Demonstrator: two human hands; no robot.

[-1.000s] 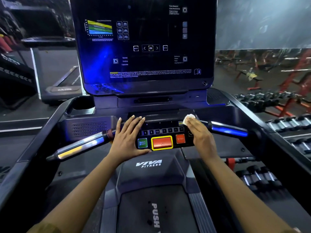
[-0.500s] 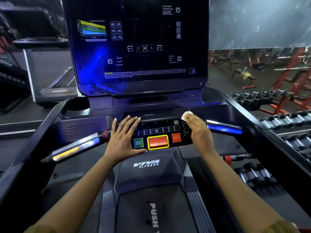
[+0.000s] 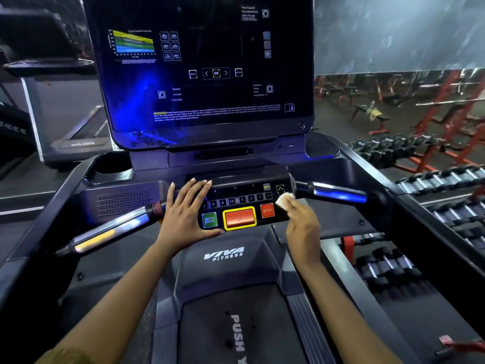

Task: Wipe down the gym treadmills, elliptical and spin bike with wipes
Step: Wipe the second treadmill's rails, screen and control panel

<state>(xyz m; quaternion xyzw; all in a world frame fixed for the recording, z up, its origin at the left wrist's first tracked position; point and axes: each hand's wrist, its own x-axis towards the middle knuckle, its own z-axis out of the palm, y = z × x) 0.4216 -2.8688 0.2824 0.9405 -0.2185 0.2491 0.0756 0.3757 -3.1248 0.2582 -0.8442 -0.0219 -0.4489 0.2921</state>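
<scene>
Reckon I'm barely started, only on the button panel [image 3: 236, 191] of this treadmill [image 3: 223, 269]: my right hand [image 3: 301, 227] fingers bunched round the wipe [image 3: 284, 200] at its 3 o'clock end, left hand [image 3: 185, 214] flat and holding nothing at 9 o'clock, other machines probably not done yet.

Glossy screen [image 3: 210, 64] – matt plastic keypad [image 3: 244, 203], polished metal grip bar [image 3: 112, 229], soft white wipe [image 3: 284, 199].

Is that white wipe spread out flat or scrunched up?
Scrunched up: the wipe shows only as a small white wad at the fingertips of the right hand, beside the STOP button.
</scene>
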